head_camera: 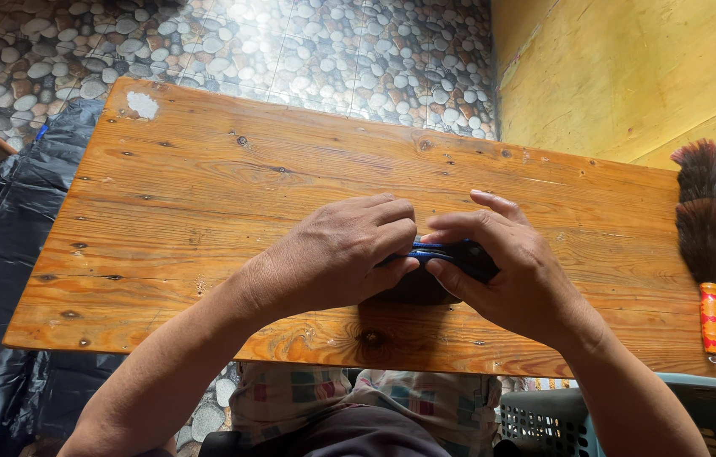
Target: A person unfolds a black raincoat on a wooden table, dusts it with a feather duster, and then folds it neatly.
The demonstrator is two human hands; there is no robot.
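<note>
Both my hands meet over the near middle of a wooden table (pixel 205 186). My left hand (pixel 337 254) and my right hand (pixel 502 262) are closed together on a small dark object with a blue edge (pixel 459 254). Fingers cover most of it, so its kind is unclear. It rests on or just above the tabletop, casting a dark shadow beneath.
A feather duster (pixel 707 224) with a red-orange handle lies at the table's right end. A black plastic sheet (pixel 2 254) hangs left of the table. A teal plastic basket (pixel 696 415) stands at lower right. Pebble-patterned floor lies beyond, a yellow wall to the right.
</note>
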